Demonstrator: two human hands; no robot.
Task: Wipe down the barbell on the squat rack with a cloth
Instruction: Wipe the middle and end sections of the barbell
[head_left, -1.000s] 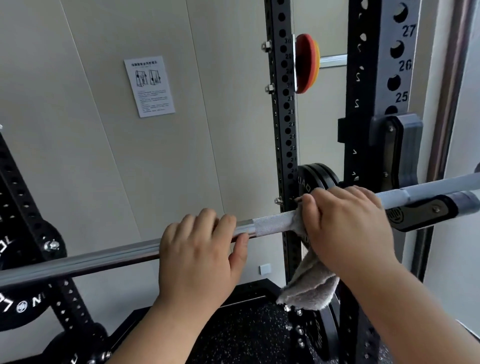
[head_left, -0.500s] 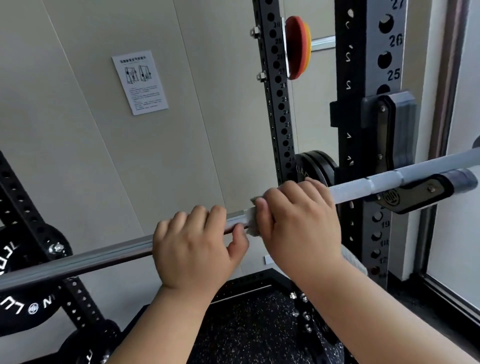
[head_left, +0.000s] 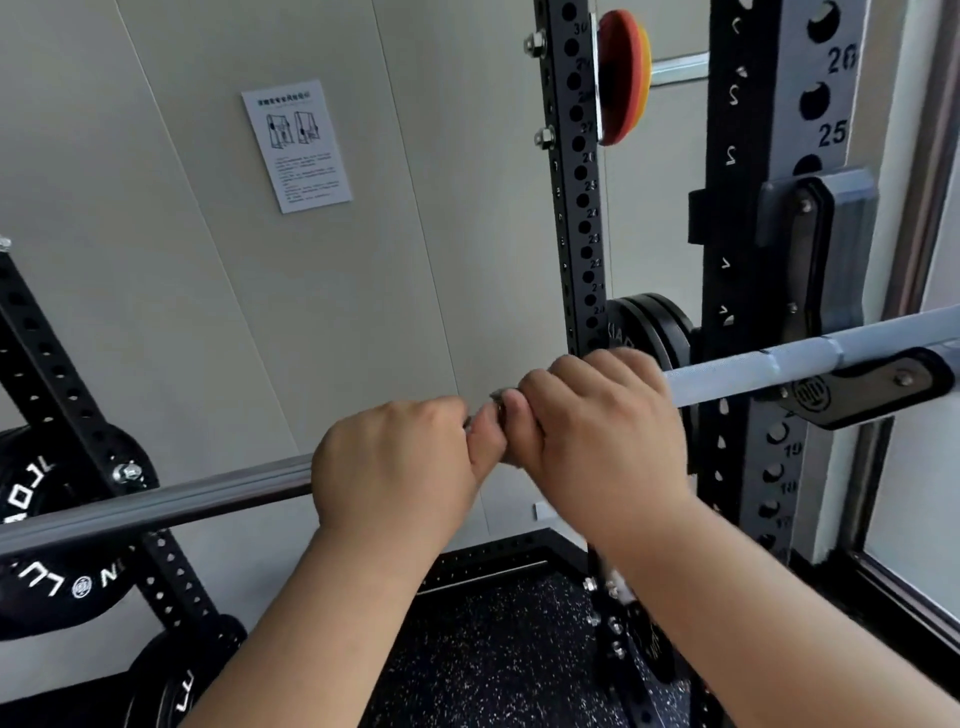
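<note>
Fingers (head_left: 569, 374) of the right hand (head_left: 608, 431) curl down over the barbell (head_left: 156, 501) and grip it, forearm reaching in from the lower right. Beside it the left hand (head_left: 400, 462) grips the same bar overhand, its fingers wrapped round the steel, and the two thumbs touch. The barbell slopes from lower left to upper right across the squat rack (head_left: 779, 130). It is smooth and chrome left of the hands, pale and matte to their right, where it rests on a black hook (head_left: 883, 387). A small grey scrap, seemingly the cloth (head_left: 497, 400), shows between the hands. The rest is hidden, so whether it lies under the right palm cannot be told.
</note>
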